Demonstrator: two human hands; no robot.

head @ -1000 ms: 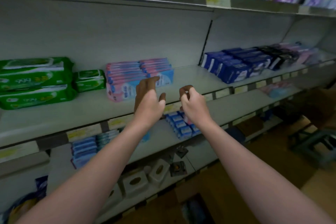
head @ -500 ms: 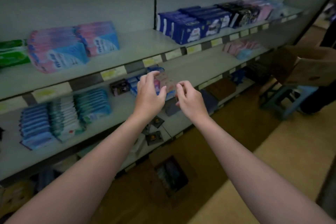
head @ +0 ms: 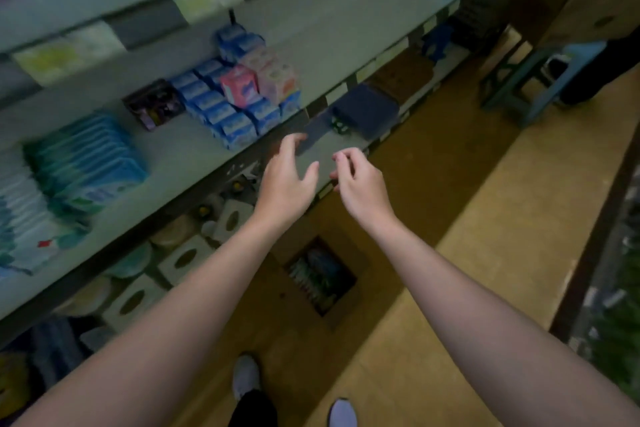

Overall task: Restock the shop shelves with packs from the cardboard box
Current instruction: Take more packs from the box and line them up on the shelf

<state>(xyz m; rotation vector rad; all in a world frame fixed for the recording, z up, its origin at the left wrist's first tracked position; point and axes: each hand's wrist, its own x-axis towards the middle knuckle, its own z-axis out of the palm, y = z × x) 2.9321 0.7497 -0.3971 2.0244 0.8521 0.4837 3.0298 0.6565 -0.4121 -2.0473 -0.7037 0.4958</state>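
My left hand (head: 285,180) hangs in front of the shelf edge with relaxed fingers and holds nothing. Just to its right, my right hand (head: 356,180) has loosely curled fingers and is also empty. Behind them on the grey shelf (head: 332,28) stand pink packs (head: 258,80) on top of rows of small blue packs (head: 228,114). Below my arms, on the floor, the open cardboard box (head: 320,276) shows several packs inside.
Teal and white packs (head: 83,163) fill the shelf's left part, and a dark pack (head: 154,104) lies beside the blue ones. White tissue boxes (head: 180,260) sit on the lowest shelf. A blue stool (head: 536,80) carrying another cardboard box (head: 595,0) stands far right. My shoes (head: 246,374) are on the yellow floor.
The view has tilted down from the upper shelves toward the floor box. Both hands have drawn back from the pink packs on the shelf and now hang empty lower, in front of its edge.
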